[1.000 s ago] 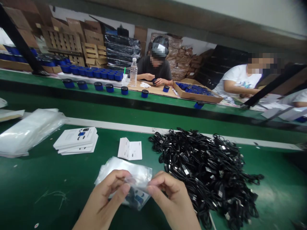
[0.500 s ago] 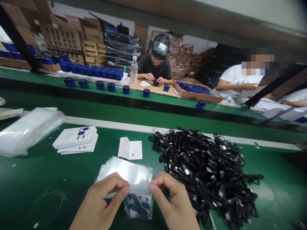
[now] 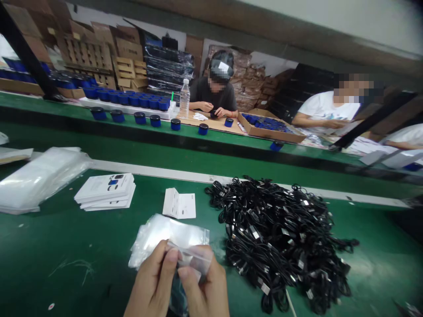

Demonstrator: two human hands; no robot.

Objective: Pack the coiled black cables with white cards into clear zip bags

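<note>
Both of my hands hold one small clear zip-lock bag (image 3: 198, 259) at the bottom centre. My left hand (image 3: 155, 281) pinches its top edge between thumb and fingers. My right hand (image 3: 205, 286) grips the bag close beside it, thumb in front and fingers behind the plastic. Dark contents show through the lower part of the bag, mostly hidden by my hands. Just beyond lies a pile of clear zip-lock bags (image 3: 165, 231). To the right spreads a big heap of black USB cables (image 3: 280, 242).
Behind the bags stands a folded white leaflet (image 3: 187, 206). Left of it are a stack of printed booklets (image 3: 105, 190) and a large bundle of clear bags (image 3: 42, 176). Blue-and-black round containers (image 3: 155, 121) line a raised ledge. Co-workers (image 3: 214, 92) sit across the table.
My right hand has moved left, close to my left hand. The bag, held stretched flat between them before, is now tilted and bunched, with its top edge raised.
</note>
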